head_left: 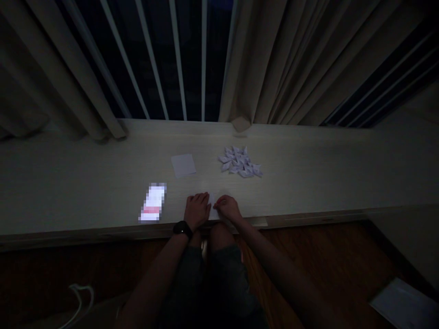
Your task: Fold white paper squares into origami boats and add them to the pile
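A small white sheet of paper point(211, 206) lies near the front edge of a pale ledge point(308, 183). My left hand point(196, 210), with a dark watch on the wrist, lies flat on the sheet's left part with fingers together. My right hand point(227, 206) is curled at the sheet's right edge and pinches it. Behind them lies a pile of several small folded white paper pieces point(240, 161), and a blank square of paper point(183, 165) lies to its left.
A lit phone point(152, 202) lies on the ledge left of my hands. Curtains point(284, 64) and a dark window with pale bars stand behind the ledge. On the dark wood floor are a white cable point(80, 297) at left and a white sheet point(404, 304) at right.
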Demonstrator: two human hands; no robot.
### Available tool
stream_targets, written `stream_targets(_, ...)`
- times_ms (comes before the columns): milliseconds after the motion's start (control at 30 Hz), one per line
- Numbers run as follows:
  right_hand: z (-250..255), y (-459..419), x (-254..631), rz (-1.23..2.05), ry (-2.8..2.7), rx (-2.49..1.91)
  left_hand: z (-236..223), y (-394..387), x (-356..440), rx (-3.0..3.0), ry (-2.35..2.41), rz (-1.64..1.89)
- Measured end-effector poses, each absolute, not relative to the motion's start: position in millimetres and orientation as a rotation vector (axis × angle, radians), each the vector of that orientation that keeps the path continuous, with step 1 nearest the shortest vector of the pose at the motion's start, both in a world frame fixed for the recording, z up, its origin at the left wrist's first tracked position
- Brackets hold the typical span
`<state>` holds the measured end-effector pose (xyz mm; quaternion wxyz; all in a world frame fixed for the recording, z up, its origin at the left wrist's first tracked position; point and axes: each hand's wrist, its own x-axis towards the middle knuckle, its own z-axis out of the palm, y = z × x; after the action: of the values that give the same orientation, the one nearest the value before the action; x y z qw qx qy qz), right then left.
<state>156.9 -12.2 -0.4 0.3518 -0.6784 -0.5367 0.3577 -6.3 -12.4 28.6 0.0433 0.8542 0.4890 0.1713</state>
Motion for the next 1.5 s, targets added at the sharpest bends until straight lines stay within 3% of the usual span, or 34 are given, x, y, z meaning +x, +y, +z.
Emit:
stream_targets(467, 16.7, 56.4, 138.7, 0.575, -1.570, -2.165, 24.6, -11.3, -7.7, 2.597, 1.491, 0.531)
stream_targets(767, 21.6, 67.5, 137.2, 0.611, -1.634, -2.217, 28.3, -13.2, -6.6, 2.620, 1.528, 0.488)
stream_targets(1500, 23.0, -39.7, 158.4, 0.719, -1.759, -1.970, 26.5, -13.5, -7.3, 2.602, 1.521, 0.557)
